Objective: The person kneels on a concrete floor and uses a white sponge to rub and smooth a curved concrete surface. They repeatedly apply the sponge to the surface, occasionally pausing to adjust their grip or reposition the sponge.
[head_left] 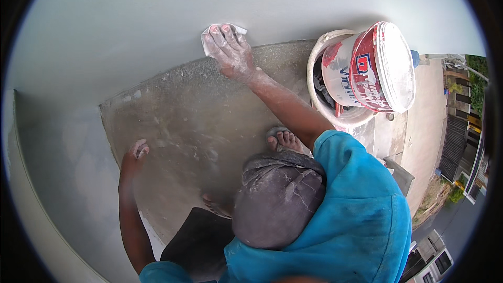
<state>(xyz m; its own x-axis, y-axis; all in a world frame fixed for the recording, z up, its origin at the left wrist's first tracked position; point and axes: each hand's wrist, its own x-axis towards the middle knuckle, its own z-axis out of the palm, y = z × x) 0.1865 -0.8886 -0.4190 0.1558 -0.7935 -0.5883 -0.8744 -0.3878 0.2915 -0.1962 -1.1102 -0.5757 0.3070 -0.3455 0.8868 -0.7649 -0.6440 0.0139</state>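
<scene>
My right hand (229,52) presses a folded white sheet (238,30) against the pale wall (157,10), its fingers spread over the sheet just above the bottom edge of the wall. My left hand (137,152) is low at the left, above the grey concrete floor (162,115), its dusty fingers curled; whatever it may hold is too small to make out. To the right of my right hand, a red-and-white plastic bucket (340,76) with a white-crusted rim lies tilted in a larger pale bucket (319,47) holding dark items.
My bare foot (284,139) is on the floor below the buckets, beside my dusty dark-clad knee (275,204). A pale wall edge (29,173) runs down the left. At the far right are a light paved strip (424,126), dark railings (453,147), plants and a building.
</scene>
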